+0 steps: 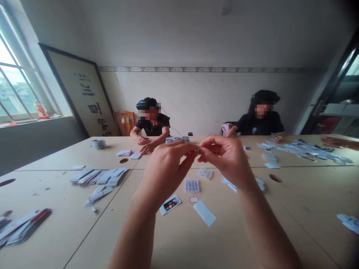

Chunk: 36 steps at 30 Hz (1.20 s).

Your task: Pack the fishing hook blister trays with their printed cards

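Now, at the centre of the view, a tiny piece [198, 148] is held up over the table [179, 248], caught right where the fingertips of the left hand [168, 160] and the right hand [226, 153] are brought together. Both grips are kept narrow: thumb and forefinger are closed on the piece from either side, so neither hand is favoured as the nearer one. What it is, and which way its long axis is turned, cannot be told; too little of it is left uncovered by the fingers.

And below the fingertips in the view, framed between the two arms, a clear compartment box [192, 185] is set, placed closer to the left hand than to the right. Just beyond it, a second clear box [205, 173] is laid at a slant. On the near side, a red-bordered label [193, 200] is seen, then a blank white slip [204, 213], its long axis angled from upper left to lower right. To the left, a printed photo card [171, 204] is laid flat.
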Motion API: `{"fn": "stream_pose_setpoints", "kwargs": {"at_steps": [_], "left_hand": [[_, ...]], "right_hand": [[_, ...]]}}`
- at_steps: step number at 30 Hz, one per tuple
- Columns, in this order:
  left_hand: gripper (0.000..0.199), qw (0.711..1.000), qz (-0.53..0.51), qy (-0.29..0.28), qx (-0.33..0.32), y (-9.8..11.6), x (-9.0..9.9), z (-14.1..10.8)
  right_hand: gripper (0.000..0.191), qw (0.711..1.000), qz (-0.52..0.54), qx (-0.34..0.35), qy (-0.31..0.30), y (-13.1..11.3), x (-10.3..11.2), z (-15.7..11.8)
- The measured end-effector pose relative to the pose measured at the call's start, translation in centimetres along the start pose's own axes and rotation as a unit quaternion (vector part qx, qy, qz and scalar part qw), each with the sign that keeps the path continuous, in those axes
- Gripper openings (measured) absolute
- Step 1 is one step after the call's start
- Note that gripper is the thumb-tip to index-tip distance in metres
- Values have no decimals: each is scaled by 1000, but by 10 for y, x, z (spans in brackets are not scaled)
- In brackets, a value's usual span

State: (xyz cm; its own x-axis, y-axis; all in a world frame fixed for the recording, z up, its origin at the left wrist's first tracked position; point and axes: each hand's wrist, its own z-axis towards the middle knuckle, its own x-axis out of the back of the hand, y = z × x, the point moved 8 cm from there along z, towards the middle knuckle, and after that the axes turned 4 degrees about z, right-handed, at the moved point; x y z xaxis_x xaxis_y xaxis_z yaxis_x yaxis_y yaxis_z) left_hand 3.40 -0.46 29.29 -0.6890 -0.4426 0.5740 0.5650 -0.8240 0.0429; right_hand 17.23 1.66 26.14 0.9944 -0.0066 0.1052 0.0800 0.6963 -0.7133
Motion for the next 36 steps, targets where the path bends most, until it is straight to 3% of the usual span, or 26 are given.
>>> {"fn": "stream_pose_setpoints", "kwargs": {"at_steps": [9, 36], "left_hand": [[12, 996, 29, 74, 32, -3, 9, 0], [11, 997, 50, 43, 48, -10, -2, 2]], "right_hand": [[5, 997, -52, 43, 24, -7, 1, 0], [7, 995, -82, 59, 13, -9, -2, 1]]}}
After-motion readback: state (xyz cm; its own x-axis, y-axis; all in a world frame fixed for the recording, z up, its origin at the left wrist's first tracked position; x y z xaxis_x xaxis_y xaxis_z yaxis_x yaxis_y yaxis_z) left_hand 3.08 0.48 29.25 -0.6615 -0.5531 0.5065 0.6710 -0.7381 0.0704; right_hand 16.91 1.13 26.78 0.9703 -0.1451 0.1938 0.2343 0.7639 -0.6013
